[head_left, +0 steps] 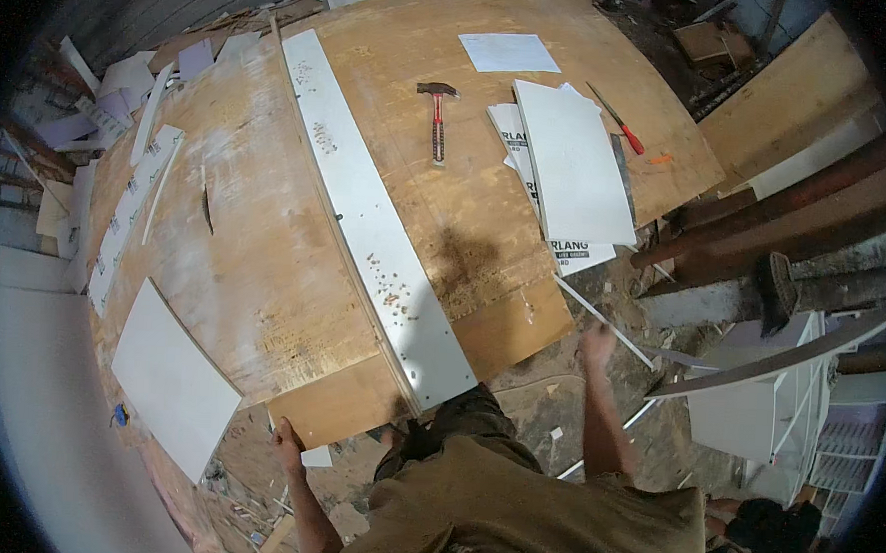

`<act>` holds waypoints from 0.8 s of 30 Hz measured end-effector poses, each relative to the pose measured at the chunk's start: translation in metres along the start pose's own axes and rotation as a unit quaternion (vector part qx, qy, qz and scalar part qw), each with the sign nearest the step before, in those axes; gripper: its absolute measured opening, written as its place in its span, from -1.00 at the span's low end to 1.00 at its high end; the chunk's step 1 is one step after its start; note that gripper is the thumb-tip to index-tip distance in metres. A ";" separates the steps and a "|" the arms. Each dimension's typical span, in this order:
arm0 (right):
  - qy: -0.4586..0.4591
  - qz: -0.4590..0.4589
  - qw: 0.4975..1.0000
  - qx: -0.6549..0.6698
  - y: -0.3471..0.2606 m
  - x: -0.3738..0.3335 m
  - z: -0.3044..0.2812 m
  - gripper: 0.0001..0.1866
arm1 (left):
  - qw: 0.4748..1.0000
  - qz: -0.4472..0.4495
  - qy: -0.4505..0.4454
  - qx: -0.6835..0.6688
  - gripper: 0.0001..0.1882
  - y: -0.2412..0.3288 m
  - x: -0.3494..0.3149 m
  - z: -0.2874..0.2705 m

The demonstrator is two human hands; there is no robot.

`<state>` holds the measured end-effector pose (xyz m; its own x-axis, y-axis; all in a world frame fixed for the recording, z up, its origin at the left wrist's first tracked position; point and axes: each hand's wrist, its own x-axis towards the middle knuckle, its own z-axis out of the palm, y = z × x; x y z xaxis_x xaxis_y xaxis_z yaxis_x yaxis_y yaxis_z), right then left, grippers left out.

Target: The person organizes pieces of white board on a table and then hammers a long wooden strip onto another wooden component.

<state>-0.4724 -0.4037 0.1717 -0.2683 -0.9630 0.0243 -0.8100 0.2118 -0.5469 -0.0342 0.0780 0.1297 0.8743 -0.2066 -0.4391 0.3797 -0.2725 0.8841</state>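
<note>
My left hand (289, 445) is at the near left corner of a wooden board (331, 403), its fingers closed on the edge. My right hand (597, 347) is off the table's near right edge, blurred, overlapping a thin white strip (628, 346); whether it holds the strip I cannot tell. A long white panel (361, 207) lies along the worktable (255, 237), its near end in front of my body, with brown crumbs scattered on it. A claw hammer (437, 121) with a red and black handle rests to the panel's right.
White boards (574, 168) are stacked at the right, beside a red-handled pointed tool (621, 126). A white sheet (510, 53) lies at the far side. Another white panel (175, 378) overhangs the near left edge, near a blue tape measure (120, 415). Offcuts litter the floor (536, 412).
</note>
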 end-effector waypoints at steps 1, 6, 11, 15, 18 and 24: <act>0.088 -0.074 0.989 0.088 0.000 0.033 -0.011 -0.62 | 0.999 0.025 -0.018 0.011 -0.62 0.004 -0.002 0.002; -0.033 -0.180 0.982 0.040 -0.025 0.212 -0.019 -0.44 | 0.929 0.180 0.194 0.257 -0.66 0.045 -0.025 0.041; -0.252 -0.019 0.962 0.105 -0.038 0.292 0.016 -0.41 | 0.954 0.216 0.073 0.197 -0.68 0.121 -0.046 0.168; -0.441 0.067 0.885 0.132 -0.063 0.290 -0.007 -0.35 | 0.959 0.195 -0.207 -0.020 -0.62 0.170 -0.057 0.280; -0.408 -0.097 0.879 0.229 -0.107 0.250 -0.022 -0.39 | 0.893 0.261 -0.364 0.025 -0.48 0.196 -0.053 0.343; -0.369 0.039 0.868 0.329 -0.176 0.110 -0.003 -0.28 | 0.876 0.056 -0.467 -0.109 -0.43 0.211 -0.069 0.401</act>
<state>-0.3612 -0.5463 0.2728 0.2946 -0.8455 -0.4453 -0.2662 0.3750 -0.8880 -0.1359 -0.3419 0.2822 0.3193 -0.9270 -0.1966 0.4446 -0.0366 0.8950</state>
